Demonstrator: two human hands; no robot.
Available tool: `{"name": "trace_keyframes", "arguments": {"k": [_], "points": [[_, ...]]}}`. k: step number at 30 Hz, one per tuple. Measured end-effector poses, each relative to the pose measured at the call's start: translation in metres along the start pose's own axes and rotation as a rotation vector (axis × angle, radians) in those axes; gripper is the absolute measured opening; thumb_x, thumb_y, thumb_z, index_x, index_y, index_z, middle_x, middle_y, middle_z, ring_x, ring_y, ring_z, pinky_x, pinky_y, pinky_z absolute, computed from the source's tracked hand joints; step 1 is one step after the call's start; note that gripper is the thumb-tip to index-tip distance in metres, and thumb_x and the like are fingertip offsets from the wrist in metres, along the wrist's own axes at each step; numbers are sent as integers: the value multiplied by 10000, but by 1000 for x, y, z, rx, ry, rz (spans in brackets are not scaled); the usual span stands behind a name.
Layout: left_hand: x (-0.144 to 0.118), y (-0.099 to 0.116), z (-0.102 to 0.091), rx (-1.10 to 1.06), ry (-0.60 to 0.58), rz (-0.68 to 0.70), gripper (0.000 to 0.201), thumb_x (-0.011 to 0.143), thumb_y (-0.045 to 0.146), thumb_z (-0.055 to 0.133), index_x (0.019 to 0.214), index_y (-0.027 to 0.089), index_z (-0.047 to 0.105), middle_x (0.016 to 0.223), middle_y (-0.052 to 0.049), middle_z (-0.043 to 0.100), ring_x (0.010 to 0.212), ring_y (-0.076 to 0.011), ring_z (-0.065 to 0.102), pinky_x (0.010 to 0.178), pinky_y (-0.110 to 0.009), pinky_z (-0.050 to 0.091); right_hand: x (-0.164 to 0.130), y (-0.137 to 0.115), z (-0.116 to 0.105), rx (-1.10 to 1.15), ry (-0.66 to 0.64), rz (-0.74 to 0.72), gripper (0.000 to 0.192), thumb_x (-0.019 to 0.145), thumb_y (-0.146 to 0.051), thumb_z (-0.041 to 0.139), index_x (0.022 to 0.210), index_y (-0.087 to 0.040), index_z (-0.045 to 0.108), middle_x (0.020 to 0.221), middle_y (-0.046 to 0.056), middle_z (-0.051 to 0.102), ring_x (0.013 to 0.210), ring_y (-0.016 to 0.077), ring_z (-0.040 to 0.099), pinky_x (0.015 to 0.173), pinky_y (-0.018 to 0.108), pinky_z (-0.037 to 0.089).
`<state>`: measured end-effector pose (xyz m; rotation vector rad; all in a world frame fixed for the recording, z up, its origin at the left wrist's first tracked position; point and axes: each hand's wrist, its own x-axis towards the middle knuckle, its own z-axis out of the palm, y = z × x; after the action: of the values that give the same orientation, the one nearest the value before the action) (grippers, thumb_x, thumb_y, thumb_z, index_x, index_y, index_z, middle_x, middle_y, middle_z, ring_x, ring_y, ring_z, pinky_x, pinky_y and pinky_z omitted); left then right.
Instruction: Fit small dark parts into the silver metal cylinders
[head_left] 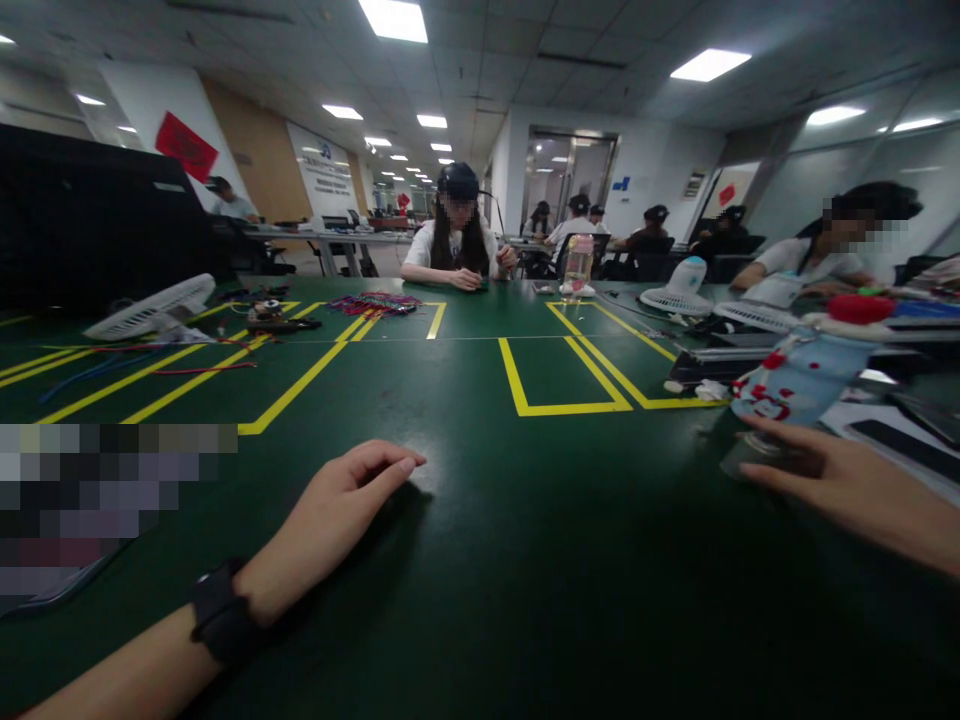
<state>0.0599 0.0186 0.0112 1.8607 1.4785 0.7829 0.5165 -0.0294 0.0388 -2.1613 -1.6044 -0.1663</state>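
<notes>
Head view, left to right. On the left edge of the green table [480, 600]: a blurred-out patch toward the near corner; farther off, a white fan [154, 305] lying tilted, with loose wires beside it. Wall sign [322, 165] beyond: a blue mark and rows of characters, too small to read.

Left hand [349, 505]: left of the table's middle, fingers loosely bent, released, nothing seen in it. Black wristband [223, 610] on that wrist; no maker's name legible.

Far edge, near its middle: a bundle of coloured wires [375, 303], a co-worker [454, 240] with both hands on something small, then a clear bottle [579, 262] with a pink top.

Toward the right edge: a blue bottle [806, 375], red top, red decorations, no readable lettering. Just on its near side, a small greyish cylinder [772, 455], partly hidden by the right hand [784, 455]. Thumb and forefinger lie either side of it; whether they press on it, cannot tell.

Step in hand, my reading: reaching to or handling the cylinder. A lift would call for a firm pinch, clear of the bottle.
</notes>
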Motion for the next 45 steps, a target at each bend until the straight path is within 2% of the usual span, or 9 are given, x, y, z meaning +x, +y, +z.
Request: {"name": "trace_keyframes", "arguments": {"k": [4, 9, 14, 19, 25, 30, 38, 41, 45], "points": [[0, 1, 1, 21, 17, 15, 284, 865, 459, 492, 895, 247, 678, 927, -7, 716, 888, -225, 648, 770, -315, 474, -12, -40, 9, 136, -120, -163, 514, 827, -542, 487, 1237, -243, 568, 969, 103, 677, 724, 194, 646, 590, 334, 503], [1, -3, 2, 51, 26, 21, 277, 865, 460, 491, 904, 262, 681, 949, -9, 714, 904, -236, 641, 787, -333, 471, -39, -140, 26, 476, -341, -621, 456, 852, -387, 523, 1294, -282, 495, 1205, 40, 585, 1056, 178, 567, 912, 362, 477], [0, 2, 3, 97, -58, 70, 285, 875, 459, 489, 914, 248, 678, 943, -26, 686, 890, -239, 630, 788, -356, 478, -58, -187, 49, 562, -455, -713, 486, 838, -329, 540, 1312, -247, 470, 1194, 59, 578, 1049, 170, 555, 948, 366, 440], [-3, 38, 24, 80, -57, 280, 227, 891, 370, 514, 1030, 271, 662, 1037, -29, 634, 927, -207, 595, 797, -329, 474, -67, -177, 72, 725, -464, -529, 772, 727, -343, 678, 1374, -214, 278, 1154, 68, 584, 1039, 169, 562, 940, 364, 440], [-2, 71, 39, 23, -36, 403, 161, 892, 291, 551, 918, 259, 706, 923, -11, 603, 865, -164, 575, 770, -290, 461, -68, -176, 77, 789, -470, -505, 592, 725, -284, 674, 1238, -218, 384, 1135, 47, 585, 1011, 152, 564, 888, 328, 450], [-6, 41, 36, 140, -74, 339, 163, 878, 342, 573, 948, 317, 718, 1003, -13, 593, 937, -196, 558, 831, -358, 457, -68, -177, 74, 768, -438, -534, 348, 723, -196, 618, 1043, -218, 483, 961, -11, 597, 836, 106, 561, 741, 259, 457], [-7, 19, 39, 292, -142, 326, 290, 876, 393, 554, 1152, 367, 638, 1243, -16, 557, 1133, -254, 501, 973, -452, 407, -65, -173, 70, 858, -503, -427, 385, 739, -278, 638, 1082, -223, 473, 999, 5, 605, 879, 119, 586, 787, 267, 483], [-5, 10, 16, 198, -128, 217, 365, 902, 451, 487, 1248, 359, 557, 1295, -2, 531, 1163, -228, 511, 1022, -410, 389, -51, -143, 63, 839, -464, -290, 505, 762, -379, 628, 1207, -244, 430, 1104, 34, 596, 957, 148, 595, 839, 302, 495], [-3, -10, -10, 156, -99, 131, 358, 899, 489, 468, 1229, 382, 557, 1310, 32, 538, 1184, -224, 515, 1038, -400, 382, -23, -62, 51, 493, -144, -130, 541, 737, -481, 624, 1212, -262, 486, 1160, 66, 582, 972, 213, 597, 833, 371, 491]]}}
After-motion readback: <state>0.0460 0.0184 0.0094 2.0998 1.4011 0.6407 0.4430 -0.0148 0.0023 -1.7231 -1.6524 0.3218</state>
